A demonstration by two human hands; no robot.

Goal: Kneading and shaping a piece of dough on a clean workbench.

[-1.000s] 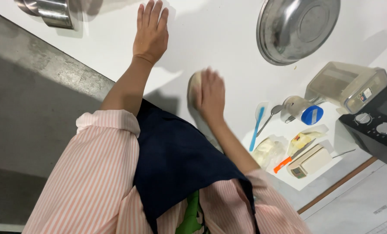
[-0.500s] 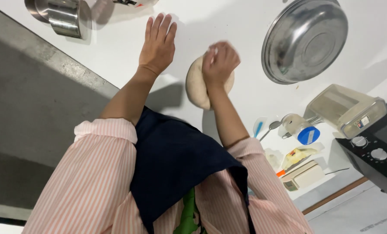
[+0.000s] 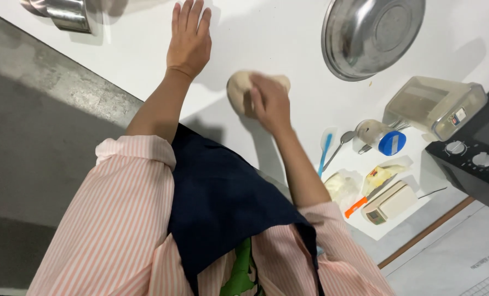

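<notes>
Apron: dark blue apron [image 3: 222,214] over pink striped sleeves [image 3: 118,230], nearest the camera.
Small items: near right edge of the white table [image 3: 288,38]: orange-handled knife [image 3: 362,201], small cream box-shaped scale [image 3: 389,203], yellowish wrapped block [image 3: 378,176], pale lump in clear wrap [image 3: 340,185].
Utensils: blue spatula [image 3: 325,151] and metal spoon [image 3: 340,143], side by side, just beyond the wraps.
Jar: clear jar with round blue lid [image 3: 384,137], lying on its side, lid facing the table's right edge.
Container: clear rectangular plastic box [image 3: 433,107], small coloured label on its end, beside a black appliance with knobs [image 3: 474,159].
Right hand: right hand [image 3: 269,101] on top of the dough, fingers curled down over it, pressing.
Dough: pale dough lump [image 3: 244,87], mid-table, partly under the hand; roughly oval, long axis running left-right across the table.
Left hand: left hand [image 3: 189,41] flat on the table, fingers straight and slightly spread, holding nothing, apart from the dough.
Far: steel bowl [image 3: 370,35] far right; steel cup [image 3: 63,11] far left.
</notes>
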